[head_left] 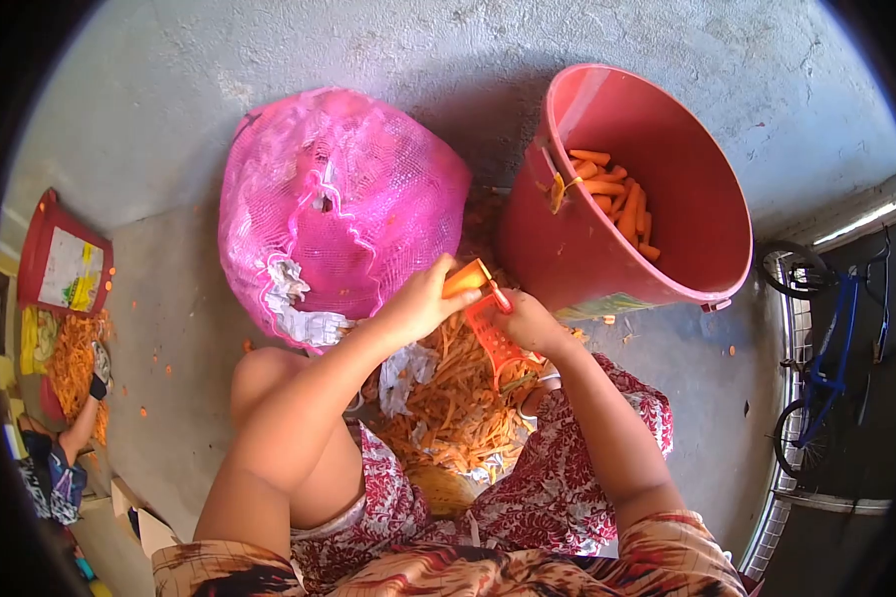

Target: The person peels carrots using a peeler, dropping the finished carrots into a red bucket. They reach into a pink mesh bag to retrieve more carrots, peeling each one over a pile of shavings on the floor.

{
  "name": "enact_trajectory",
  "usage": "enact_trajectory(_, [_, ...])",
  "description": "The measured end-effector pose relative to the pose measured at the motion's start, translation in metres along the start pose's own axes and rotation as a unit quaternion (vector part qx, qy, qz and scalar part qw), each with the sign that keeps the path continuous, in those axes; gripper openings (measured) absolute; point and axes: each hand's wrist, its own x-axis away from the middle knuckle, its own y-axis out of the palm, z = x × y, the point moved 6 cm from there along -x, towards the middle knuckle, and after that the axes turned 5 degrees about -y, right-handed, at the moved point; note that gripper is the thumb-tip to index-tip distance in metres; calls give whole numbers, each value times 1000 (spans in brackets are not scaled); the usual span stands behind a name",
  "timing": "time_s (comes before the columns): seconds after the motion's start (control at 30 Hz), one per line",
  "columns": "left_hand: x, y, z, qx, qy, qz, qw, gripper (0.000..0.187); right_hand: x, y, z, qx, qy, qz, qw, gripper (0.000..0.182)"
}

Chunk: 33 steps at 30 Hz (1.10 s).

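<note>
My left hand is closed around a thick orange carrot, whose cut-looking end points up and right. Right beside it, my right hand grips a red plastic peeler with a holed, flat body, its upper end close to the carrot. Below both hands, a heap of carrot peelings lies between my legs. To the right stands a red bucket, tilted in view, with several peeled carrots inside. A pink mesh sack slumps at the left, its mouth open towards me.
A grey wall rises behind the sack and bucket. At the far right, a blue bicycle stands by a doorway. On the far left, another person's gloved hand is at more peelings near a second red bucket.
</note>
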Motion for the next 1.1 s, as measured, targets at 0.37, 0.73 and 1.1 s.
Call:
enact_trajectory(0.37, [20,15,3,330,-234,-306,862,25,5,1,-19,11,-34,-3,999,19])
enact_trajectory(0.73, [14,29,-5,280,-222,-285,890,27,7,-2,-20,24,-22,53,998,20])
enact_trajectory(1.1, [16,25,-5,195,-229,-344,890,20,9,3,-16,-27,-68,13,997,19])
